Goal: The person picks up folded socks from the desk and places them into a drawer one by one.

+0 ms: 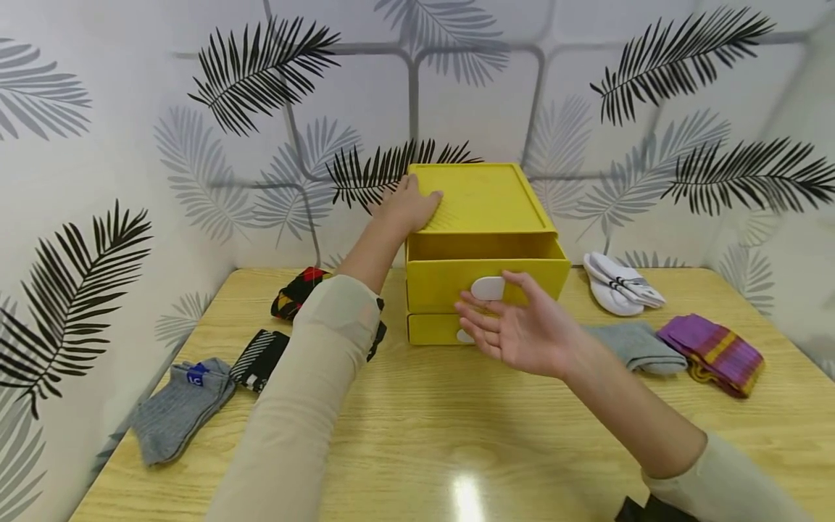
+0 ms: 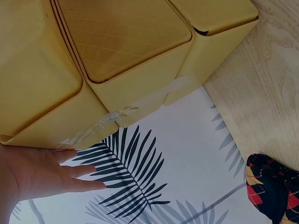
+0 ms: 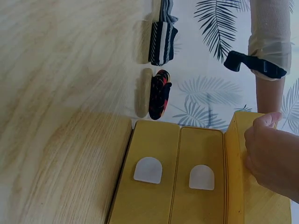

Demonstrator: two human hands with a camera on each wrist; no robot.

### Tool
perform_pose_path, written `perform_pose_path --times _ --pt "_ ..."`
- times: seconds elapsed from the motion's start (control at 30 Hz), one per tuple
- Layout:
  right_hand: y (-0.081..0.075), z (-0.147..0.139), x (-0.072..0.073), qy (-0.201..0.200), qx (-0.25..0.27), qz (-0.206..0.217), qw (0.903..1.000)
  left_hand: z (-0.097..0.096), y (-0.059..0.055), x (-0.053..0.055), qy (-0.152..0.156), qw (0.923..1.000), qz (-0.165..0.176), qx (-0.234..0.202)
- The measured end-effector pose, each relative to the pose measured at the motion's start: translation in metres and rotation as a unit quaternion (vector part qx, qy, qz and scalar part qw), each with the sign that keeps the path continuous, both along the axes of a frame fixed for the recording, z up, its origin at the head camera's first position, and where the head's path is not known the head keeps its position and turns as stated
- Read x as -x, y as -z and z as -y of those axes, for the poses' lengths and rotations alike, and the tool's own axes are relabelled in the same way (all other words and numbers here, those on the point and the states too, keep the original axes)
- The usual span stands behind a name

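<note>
A yellow drawer unit [image 1: 472, 196] stands on the table, its top drawer [image 1: 450, 284] pulled partway out. On the unit's upper left edge rests my left hand [image 1: 409, 206], thumb over the top; the left wrist view shows its fingers [image 2: 77, 171] extended along the side. My right hand [image 1: 522, 333] is held palm up in front of the top drawer, fingers spread and loosely bent. Its thumb tip lies beside the white handle [image 1: 487, 288]. White handles [image 3: 148, 170] also mark the two lower drawers in the right wrist view. Neither hand holds a sock.
Left of the unit lie grey socks [image 1: 185, 409], black-and-white socks [image 1: 259, 359] and red-black argyle socks [image 1: 296, 293], partly behind my left arm. To the right are white socks [image 1: 622, 284], grey socks [image 1: 642, 346] and purple-yellow socks [image 1: 714, 354]. A leaf-patterned wall [image 1: 476, 109] rises behind.
</note>
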State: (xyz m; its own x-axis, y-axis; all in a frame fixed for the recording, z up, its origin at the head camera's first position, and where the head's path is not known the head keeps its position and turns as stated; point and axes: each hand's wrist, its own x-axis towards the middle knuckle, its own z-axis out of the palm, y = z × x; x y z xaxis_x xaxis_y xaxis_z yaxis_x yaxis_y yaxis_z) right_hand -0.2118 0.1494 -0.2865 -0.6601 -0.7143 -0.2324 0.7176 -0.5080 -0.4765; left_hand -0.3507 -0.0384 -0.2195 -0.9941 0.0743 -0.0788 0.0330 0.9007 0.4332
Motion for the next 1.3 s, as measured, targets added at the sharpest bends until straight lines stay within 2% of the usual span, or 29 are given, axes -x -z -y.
perform_pose_path --times 0.23,0.7,0.93,1.3 --pt "0.001 -0.005 -0.017 -0.025 0.005 -0.014 0.9996 0.0 -0.001 -0.002 0.002 1.0 0.004 -0.004" --pt "0.003 -0.006 -0.048 -0.048 0.018 0.001 0.9987 0.002 -0.001 -0.002 0.001 0.9999 0.007 -0.013" --pt "0.006 -0.009 -0.058 -0.071 0.037 -0.007 0.9967 0.0 0.0 -0.001 0.001 0.9998 0.009 -0.018" --pt "0.009 -0.012 -0.07 -0.086 0.055 -0.017 0.9946 0.0 0.0 -0.001 0.0 0.9998 0.011 -0.017"
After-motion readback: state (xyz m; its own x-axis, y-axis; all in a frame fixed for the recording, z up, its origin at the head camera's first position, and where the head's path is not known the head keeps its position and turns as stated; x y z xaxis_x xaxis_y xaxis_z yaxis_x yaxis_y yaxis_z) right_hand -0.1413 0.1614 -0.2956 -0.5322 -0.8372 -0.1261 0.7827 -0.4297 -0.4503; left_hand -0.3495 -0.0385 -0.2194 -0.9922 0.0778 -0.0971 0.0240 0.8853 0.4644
